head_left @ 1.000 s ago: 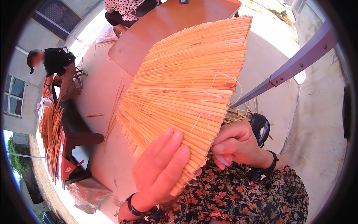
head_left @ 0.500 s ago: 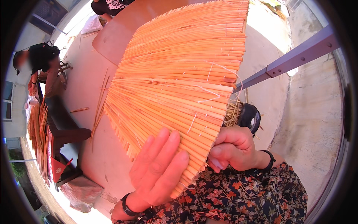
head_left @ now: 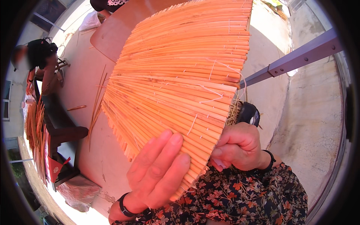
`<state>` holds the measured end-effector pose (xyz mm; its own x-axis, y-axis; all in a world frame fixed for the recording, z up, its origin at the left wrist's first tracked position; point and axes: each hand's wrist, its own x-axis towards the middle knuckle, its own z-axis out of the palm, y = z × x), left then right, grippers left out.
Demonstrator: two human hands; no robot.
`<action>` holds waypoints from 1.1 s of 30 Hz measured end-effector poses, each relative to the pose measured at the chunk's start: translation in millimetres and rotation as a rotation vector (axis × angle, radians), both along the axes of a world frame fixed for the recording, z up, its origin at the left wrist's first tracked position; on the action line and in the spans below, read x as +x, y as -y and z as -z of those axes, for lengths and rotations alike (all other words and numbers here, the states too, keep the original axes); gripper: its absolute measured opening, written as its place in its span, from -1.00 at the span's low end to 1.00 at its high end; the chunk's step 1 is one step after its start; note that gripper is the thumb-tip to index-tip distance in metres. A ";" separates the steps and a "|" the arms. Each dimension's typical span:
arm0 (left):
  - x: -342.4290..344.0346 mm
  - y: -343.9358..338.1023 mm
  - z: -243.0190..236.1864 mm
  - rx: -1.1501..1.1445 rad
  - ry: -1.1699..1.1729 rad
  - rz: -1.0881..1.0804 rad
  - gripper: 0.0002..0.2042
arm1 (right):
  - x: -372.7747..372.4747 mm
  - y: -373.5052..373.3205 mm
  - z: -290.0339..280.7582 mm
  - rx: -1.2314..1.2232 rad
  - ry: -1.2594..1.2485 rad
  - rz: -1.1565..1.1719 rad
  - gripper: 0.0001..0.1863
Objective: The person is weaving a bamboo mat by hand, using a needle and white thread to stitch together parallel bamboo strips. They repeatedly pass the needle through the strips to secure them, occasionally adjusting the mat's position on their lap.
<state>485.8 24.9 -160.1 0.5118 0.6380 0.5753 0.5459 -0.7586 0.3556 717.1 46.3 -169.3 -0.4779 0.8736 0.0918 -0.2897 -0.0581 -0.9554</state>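
Note:
A large fan-shaped mat of straw-coloured reeds [head_left: 168, 82], stitched with white thread, stretches away in front of me. My left hand [head_left: 157, 168] lies flat on its near lower part, fingers straight and slightly apart; its thumb is out of sight. Beside the mat's right edge, my right hand [head_left: 240, 146] is closed, thumb pressed against the bent fingers. Something pale shows below those fingers, too small to name. A loose loop of white thread [head_left: 243, 80] hangs off the right edge above my right hand.
A purple-grey metal bar [head_left: 296, 62] slants in from the right. Behind the mat are dry stalks and a dark shoe [head_left: 248, 113]. Loose reeds [head_left: 98, 105] lie on the floor. At left, a person [head_left: 41, 60] bends near a dark bench [head_left: 69, 135] and a reed bundle [head_left: 34, 127].
The view has shifted slightly, so the background sits a little further left. Both hands keep nearly the same place on the mat.

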 end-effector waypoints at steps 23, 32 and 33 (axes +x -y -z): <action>-5.0 2.2 -22.0 0.017 0.002 -0.099 -0.60 | -11.3 1.7 -22.3 -0.040 -0.012 0.044 -0.88; 4.0 33.8 -114.1 -0.005 0.083 -0.123 -0.60 | -10.3 27.6 -107.0 0.058 0.099 0.010 -0.88; 3.9 36.4 -117.6 0.007 0.093 -0.126 -0.61 | -10.4 28.6 -112.0 0.081 0.099 0.000 -0.88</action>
<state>489.7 -11.5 -42.5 0.3720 0.6895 0.6214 0.6019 -0.6889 0.4040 706.7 17.7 -57.3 -0.4880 0.8653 0.1146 -0.1936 0.0208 -0.9809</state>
